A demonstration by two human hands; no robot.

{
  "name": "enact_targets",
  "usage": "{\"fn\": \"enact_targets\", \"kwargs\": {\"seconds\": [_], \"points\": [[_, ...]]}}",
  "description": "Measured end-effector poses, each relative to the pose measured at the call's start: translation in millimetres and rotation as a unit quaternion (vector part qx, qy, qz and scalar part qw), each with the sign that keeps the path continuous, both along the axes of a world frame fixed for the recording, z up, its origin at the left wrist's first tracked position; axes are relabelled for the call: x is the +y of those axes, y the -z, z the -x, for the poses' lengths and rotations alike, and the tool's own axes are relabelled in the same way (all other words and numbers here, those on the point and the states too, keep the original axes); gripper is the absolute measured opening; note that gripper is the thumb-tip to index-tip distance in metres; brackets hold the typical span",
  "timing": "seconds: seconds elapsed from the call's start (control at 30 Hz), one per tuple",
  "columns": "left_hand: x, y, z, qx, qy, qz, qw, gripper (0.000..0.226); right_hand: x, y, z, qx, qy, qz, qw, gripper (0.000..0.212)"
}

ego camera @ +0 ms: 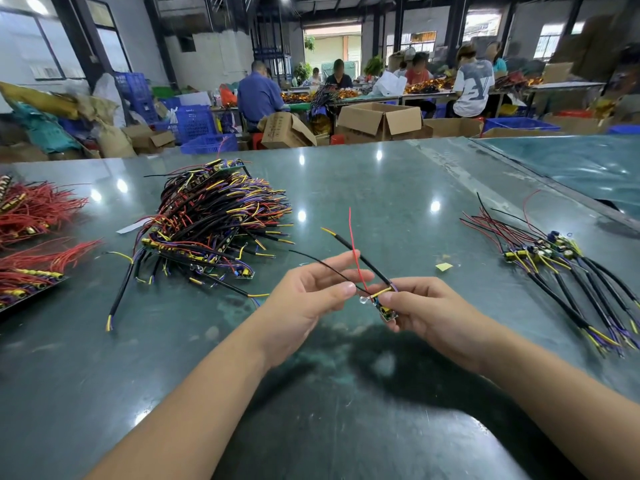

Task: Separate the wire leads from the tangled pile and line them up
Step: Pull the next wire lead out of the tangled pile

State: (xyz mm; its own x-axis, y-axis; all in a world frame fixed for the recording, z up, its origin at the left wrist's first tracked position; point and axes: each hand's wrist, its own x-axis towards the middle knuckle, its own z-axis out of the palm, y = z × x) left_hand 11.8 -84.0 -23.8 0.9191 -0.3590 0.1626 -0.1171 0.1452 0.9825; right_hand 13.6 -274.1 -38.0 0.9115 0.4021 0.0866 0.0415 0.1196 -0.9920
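head view. dark green glossy desk [381, 188], lamp glare on its surface.

item 1: tangled pile [214, 216] of black, red, yellow and purple wire leads with small boards, on the desk left of centre, well apart from both hands.

item 2: single lead assembly [381, 299], held above the desk at centre; small circuit board with a clear led, a thick black sleeved lead ending in yellow, a thin red wire standing up, a thin black wire running left.

item 3: right hand [426, 306], grip closed round the board, thumb and fingers curled on it.

item 4: left hand [311, 292], fingers half curled, thumb and fingertips pinching the thin wires just beside the board.

item 5: lined-up row [568, 271] of finished leads, right side of the desk, boards at the far end, black sleeves fanned toward the near edge.

item 6: red-wired bundles [34, 237], far left.

item 7: yellow scrap [444, 267], between the hands and the row.

background: seated workers [259, 95], cardboard boxes [379, 121], blue crates [195, 124].
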Motion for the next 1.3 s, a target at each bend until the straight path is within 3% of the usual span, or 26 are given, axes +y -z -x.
{"fn": "enact_targets", "kwargs": {"seconds": [0.13,0.37,0.73,1.03,1.3], "points": [[1,5,-2,-0.005,0.005,0.043,0.999,0.039,0,1,2,-0.025,-0.019,0.037,0.999,0.022],[-3,8,-5,-0.01,-0.083,0.03,0.996,0.009,1,2,3,-0.033,0.003,0.033,0.999,0.031],[7,4,-13,0.07,-0.156,0.082,0.982,0.033,-1,-2,4,-0.075,-0.023,0.076,0.994,0.004],[14,-3,-16,0.096,-0.187,0.074,0.975,0.013,0,-5,7,-0.091,-0.02,0.108,0.99,0.014],[16,-2,-15,0.096,-0.177,0.065,0.977,0.008,0,-5,6,-0.09,-0.024,0.116,0.989,0.018]]}}
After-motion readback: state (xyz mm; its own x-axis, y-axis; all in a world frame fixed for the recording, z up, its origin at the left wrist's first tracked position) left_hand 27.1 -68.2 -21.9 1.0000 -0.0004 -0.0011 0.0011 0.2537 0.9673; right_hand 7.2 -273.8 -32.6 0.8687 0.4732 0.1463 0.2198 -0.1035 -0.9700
